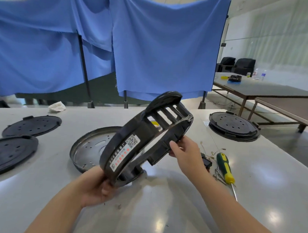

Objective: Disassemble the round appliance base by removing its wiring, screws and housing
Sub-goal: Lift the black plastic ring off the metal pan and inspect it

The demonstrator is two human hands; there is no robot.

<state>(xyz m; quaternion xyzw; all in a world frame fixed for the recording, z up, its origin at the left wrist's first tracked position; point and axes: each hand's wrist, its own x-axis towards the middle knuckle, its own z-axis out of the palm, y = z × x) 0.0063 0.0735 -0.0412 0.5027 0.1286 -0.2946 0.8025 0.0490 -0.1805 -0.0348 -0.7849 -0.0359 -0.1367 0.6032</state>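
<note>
Head view showed each hand, left hand (pixel 95 185) and right hand (pixel 183 152), gripping the black round plastic housing ring (pixel 139 142), best lifted level off the round metal plate (pixel 90 148).

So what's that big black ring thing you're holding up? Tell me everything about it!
The black ring housing looks like hard plastic: a round, open-centred band with a row of slots along its far side and a curved lip on top. A white label with a square code and red marks sits on its outer wall. It is tilted up above the grey table, in front of a metal pan. The left hand grips its lower edge; the right hand holds the right rim.
</note>
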